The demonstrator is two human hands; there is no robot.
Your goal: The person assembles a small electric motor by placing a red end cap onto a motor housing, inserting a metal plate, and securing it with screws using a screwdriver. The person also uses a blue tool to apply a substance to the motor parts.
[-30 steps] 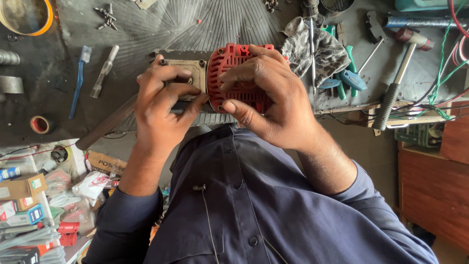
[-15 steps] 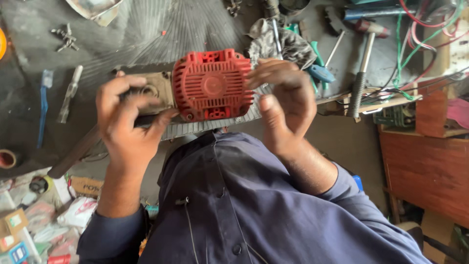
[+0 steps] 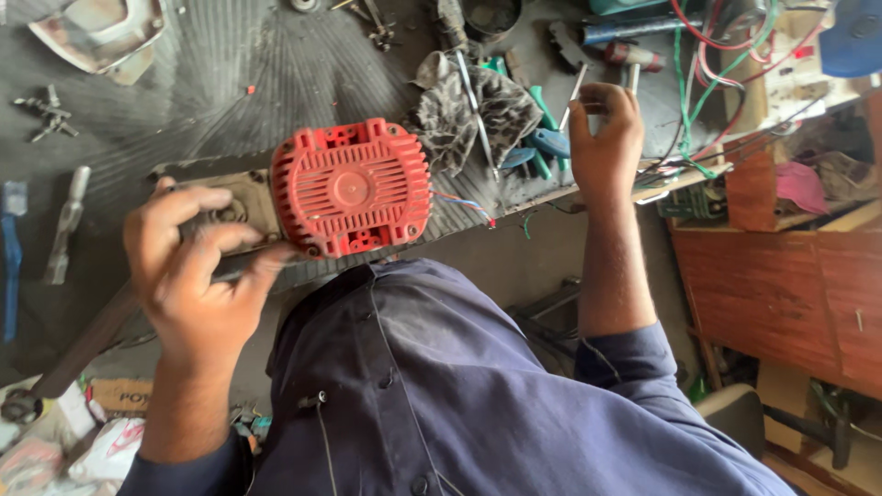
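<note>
The left hand (image 3: 188,266) has its grip closed on the grey body beside the red cover (image 3: 351,186), above the desk (image 3: 230,83) edge. The right hand (image 3: 602,138), its grip loosely open and empty, hovers by a rag (image 3: 469,115) among tools.

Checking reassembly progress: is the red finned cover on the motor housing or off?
On. The red finned cover sits against the grey housing, which the left hand holds.

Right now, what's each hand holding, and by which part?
Left hand grips the grey metal body behind the red finned cover. Right hand holds nothing, reaching among the tools on the bench.
</note>
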